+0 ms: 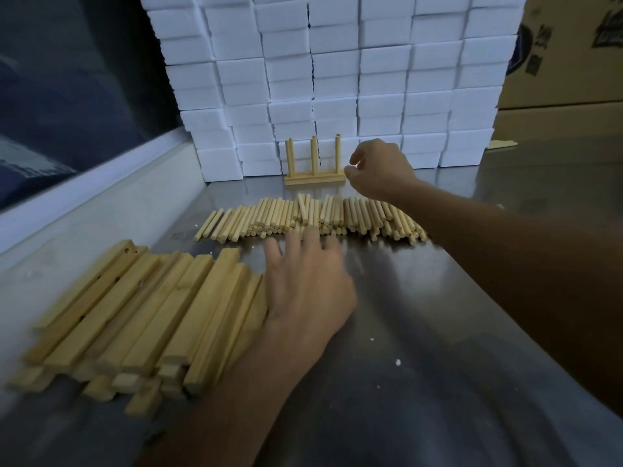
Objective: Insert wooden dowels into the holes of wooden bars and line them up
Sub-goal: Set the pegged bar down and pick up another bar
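Observation:
A finished wooden bar stands at the back of the metal table with three upright dowels in its holes. My right hand hovers just right of it, fingers loosely curled, holding nothing. A wide row of loose dowels lies across the table's middle. A pile of wooden bars with drilled holes lies at the left. My left hand is flat with straight fingers, between the bar pile and the dowel row, fingertips near the dowels.
A wall of stacked white foam blocks rises behind the finished bar. Cardboard boxes stand at the back right. A raised white ledge borders the metal table on the left.

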Available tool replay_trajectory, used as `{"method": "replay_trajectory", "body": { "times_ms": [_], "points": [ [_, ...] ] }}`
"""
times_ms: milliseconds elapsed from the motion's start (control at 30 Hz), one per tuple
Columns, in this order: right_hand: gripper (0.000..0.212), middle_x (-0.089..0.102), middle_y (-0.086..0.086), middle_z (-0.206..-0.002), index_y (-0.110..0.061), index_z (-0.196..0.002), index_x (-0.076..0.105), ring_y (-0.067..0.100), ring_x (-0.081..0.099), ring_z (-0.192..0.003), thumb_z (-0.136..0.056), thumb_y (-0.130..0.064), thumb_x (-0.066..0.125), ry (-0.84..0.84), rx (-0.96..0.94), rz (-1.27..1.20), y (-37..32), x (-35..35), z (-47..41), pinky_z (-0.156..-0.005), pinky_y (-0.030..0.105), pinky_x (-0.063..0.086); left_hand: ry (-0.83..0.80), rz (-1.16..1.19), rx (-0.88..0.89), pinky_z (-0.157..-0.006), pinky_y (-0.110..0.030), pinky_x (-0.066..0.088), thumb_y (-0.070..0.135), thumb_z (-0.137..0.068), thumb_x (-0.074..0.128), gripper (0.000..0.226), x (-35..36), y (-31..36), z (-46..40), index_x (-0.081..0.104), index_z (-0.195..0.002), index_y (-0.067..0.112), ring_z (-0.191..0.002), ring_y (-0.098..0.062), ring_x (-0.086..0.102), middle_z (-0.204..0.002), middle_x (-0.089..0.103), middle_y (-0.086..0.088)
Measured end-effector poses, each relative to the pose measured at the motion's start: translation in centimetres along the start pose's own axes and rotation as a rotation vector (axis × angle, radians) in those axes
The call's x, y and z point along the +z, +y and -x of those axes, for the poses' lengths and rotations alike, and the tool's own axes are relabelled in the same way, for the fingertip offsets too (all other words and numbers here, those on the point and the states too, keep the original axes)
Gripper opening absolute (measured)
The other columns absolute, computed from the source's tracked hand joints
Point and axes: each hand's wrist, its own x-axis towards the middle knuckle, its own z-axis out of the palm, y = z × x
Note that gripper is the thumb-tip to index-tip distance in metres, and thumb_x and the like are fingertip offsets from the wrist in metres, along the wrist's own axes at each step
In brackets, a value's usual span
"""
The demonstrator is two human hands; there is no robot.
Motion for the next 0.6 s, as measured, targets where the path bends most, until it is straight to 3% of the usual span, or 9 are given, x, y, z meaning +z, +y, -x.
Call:
{"method": "replay_trajectory", "body": {
  "times_ms": [200, 400, 467, 533, 600],
  "points": [
    [0.021, 0.07, 0.0, -0.104, -0.014, -0.111, 0.068, 0.017, 0.065, -0.094, -0.095, -0.024, 0.058, 0.139, 0.004, -0.139, 0.1, -2.2, 5.0, -0.084, 0.038, 0.056, -0.185, -0.108, -0.244, -0.091, -0.045, 0.031, 0.036, -0.088, 0.052, 0.017, -1.5, -2.4, -0.2, 0.059, -0.095, 0.022, -0.104, -0.028, 0.054, -0.108, 0.062, -0.006],
    [0.017, 0.069, -0.004, -0.093, -0.014, -0.106, 0.069, 0.015, 0.065, -0.082, -0.095, -0.02, 0.058, 0.244, 0.073, -0.235, 1.4, -2.2, 9.3, -0.079, 0.039, 0.058, -0.185, -0.138, -0.147, -0.082, -0.04, 0.035, 0.02, -0.087, 0.054, 0.002, -1.9, -1.9, 0.4, 0.055, -0.087, 0.022, -0.095, -0.027, 0.057, -0.102, 0.06, -0.008],
    [0.015, 0.067, -0.004, -0.09, -0.013, -0.105, 0.069, 0.014, 0.065, -0.081, -0.095, -0.019, 0.059, 0.257, 0.097, -0.254, 2.1, -1.6, 10.6, -0.08, 0.04, 0.059, -0.135, -0.112, -0.114, -0.075, -0.037, 0.033, 0.019, -0.088, 0.056, 0.018, -1.6, -1.8, 0.5, 0.043, -0.077, 0.022, -0.088, -0.026, 0.056, -0.094, 0.059, -0.006],
    [0.014, 0.066, -0.004, -0.087, -0.013, -0.104, 0.069, 0.013, 0.064, -0.078, -0.096, -0.017, 0.059, 0.261, 0.105, -0.258, 2.6, -1.1, 11.8, -0.078, 0.039, 0.059, -0.096, -0.066, -0.089, -0.071, -0.034, 0.031, 0.02, -0.089, 0.06, 0.034, -1.2, -1.6, 0.5, 0.033, -0.068, 0.022, -0.078, -0.023, 0.047, -0.075, 0.045, 0.0],
    [0.012, 0.067, -0.003, -0.084, -0.012, -0.101, 0.07, 0.013, 0.063, -0.076, -0.095, -0.015, 0.06, 0.295, 0.088, -0.261, 2.9, -0.9, 12.4, -0.075, 0.037, 0.058, -0.135, 0.012, -0.077, -0.074, -0.035, 0.03, 0.018, -0.09, 0.059, 0.032, -0.8, -1.3, 0.5, 0.035, -0.068, 0.022, -0.084, -0.022, 0.044, -0.071, 0.035, 0.004]
  ]
}}
